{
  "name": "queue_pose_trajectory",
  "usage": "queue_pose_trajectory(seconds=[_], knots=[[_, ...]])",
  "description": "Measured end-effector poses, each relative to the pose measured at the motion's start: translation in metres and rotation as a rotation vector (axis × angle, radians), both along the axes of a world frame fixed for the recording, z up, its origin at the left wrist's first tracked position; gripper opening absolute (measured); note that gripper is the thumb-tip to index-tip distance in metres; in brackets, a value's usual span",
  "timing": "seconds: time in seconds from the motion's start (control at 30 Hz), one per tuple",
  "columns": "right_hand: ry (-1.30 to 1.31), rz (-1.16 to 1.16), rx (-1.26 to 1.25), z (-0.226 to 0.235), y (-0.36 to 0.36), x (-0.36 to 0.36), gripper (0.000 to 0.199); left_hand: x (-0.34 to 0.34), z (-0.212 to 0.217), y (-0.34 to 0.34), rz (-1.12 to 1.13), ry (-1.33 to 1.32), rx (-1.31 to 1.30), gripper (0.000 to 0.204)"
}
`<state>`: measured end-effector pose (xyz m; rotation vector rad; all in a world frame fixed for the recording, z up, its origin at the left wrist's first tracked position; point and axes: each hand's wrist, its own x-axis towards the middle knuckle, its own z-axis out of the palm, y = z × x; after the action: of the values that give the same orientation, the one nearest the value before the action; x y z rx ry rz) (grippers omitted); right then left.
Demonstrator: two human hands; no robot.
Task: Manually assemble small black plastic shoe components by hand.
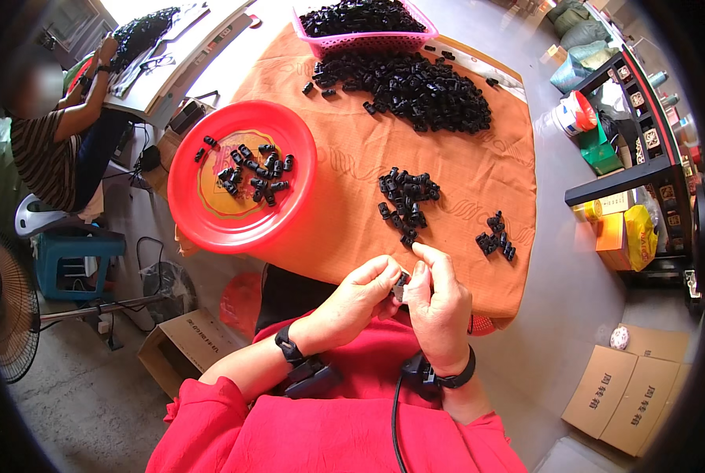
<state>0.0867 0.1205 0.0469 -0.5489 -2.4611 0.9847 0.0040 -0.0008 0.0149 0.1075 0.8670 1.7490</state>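
My left hand (355, 297) and my right hand (440, 306) meet at the near edge of the orange-covered table, both closed in a pinch. Between their fingertips is a small black plastic part (401, 281), partly hidden by the fingers. Something pale shows at my right thumb; what it is cannot be made out. Just beyond my fingers lies a small cluster of similar black parts (406, 199), and a smaller group (496, 238) sits to the right. A red round tray (293, 213) at the left holds several more of them.
A large heap of black parts (423, 93) covers the table's far side, below a full pink basket (368, 45). At left, another person (49, 158) works at a white table; a fan (5, 303) stands nearer. Cardboard boxes (600, 386) and a dark rack (644, 169) stand right.
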Motion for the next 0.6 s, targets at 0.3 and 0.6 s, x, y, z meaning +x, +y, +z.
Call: queue_pose_trajectory(seconds=[0.3, 0.6], knots=[[-0.012, -0.014, -0.005, -0.0014, -0.0008, -0.0001, 0.020, 0.0001, 0.0033, 0.0000, -0.004, 0.023, -0.034, 0.023], [-0.062, -0.009, -0.051, 0.0023, -0.0006, 0.0009, 0.019, -0.0023, -0.0038, -0.0033, -0.056, -0.036, 0.004, 0.022]])
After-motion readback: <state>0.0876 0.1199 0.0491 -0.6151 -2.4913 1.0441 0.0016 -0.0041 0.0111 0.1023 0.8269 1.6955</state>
